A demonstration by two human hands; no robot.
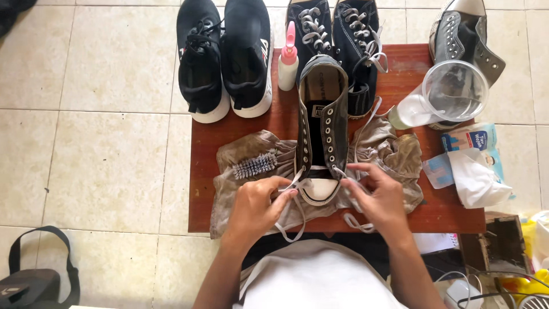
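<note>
Looking down, we see a blue and white tissue pack point(470, 139) at the right edge of the red-brown tabletop point(240, 123), with a soft white tissue point(474, 180) sticking out of it. A small flat blue and clear packet point(437, 170) lies just beside it. Near the far right stands a clear plastic cup point(454, 94) with a little clear water in it. A white squeeze bottle point(288, 60) with a pink cap stands at the far edge.

Our left hand point(254, 207) is closed, pinching a white shoelace point(297, 184). Our right hand point(380, 197) pinches the other end of that lace. The lace runs into a black high-top shoe point(321, 126) in the middle of the tabletop, toe toward us. The shoe sits on a dirty brown cloth point(394, 151), and a small brush point(255, 165) lies on the cloth to the left.
</note>
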